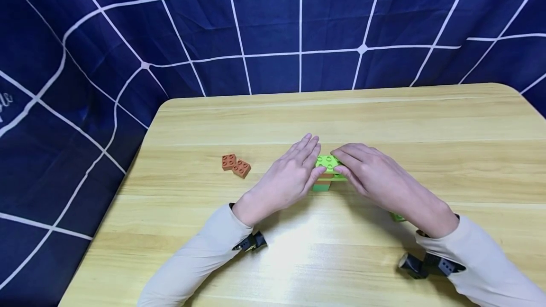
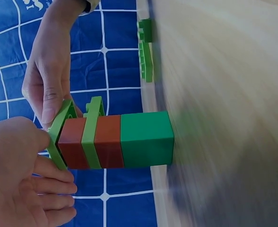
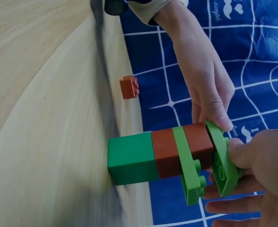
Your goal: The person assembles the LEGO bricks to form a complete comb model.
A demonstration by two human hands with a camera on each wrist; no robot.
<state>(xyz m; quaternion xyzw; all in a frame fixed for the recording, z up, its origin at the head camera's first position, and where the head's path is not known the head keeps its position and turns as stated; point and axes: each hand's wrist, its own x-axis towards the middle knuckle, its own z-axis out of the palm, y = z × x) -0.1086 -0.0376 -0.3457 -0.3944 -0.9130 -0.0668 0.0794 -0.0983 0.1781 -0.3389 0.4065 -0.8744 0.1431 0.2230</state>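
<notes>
A stack of toy building bricks stands upright on the table between both hands. From the bottom it has a dark green block (image 2: 147, 139), a brown brick (image 3: 166, 152), a light green plate (image 3: 188, 170) jutting to the right and another brown brick (image 3: 198, 142). On top, a second light green plate (image 1: 327, 161) sits slightly tilted, with a gap under its right part in the right wrist view. My left hand (image 1: 294, 169) holds the plate's left side between thumb and fingers. Opposite, my right hand (image 1: 375, 169) holds its right side, thumb at the near edge.
Two loose brown bricks (image 1: 241, 168) lie on the wooden table (image 1: 204, 122) left of the stack. Light green pieces (image 2: 146, 56) lie to the right, mostly hidden under my right forearm in the head view. A dark blue gridded cloth (image 1: 268, 22) hangs behind the table.
</notes>
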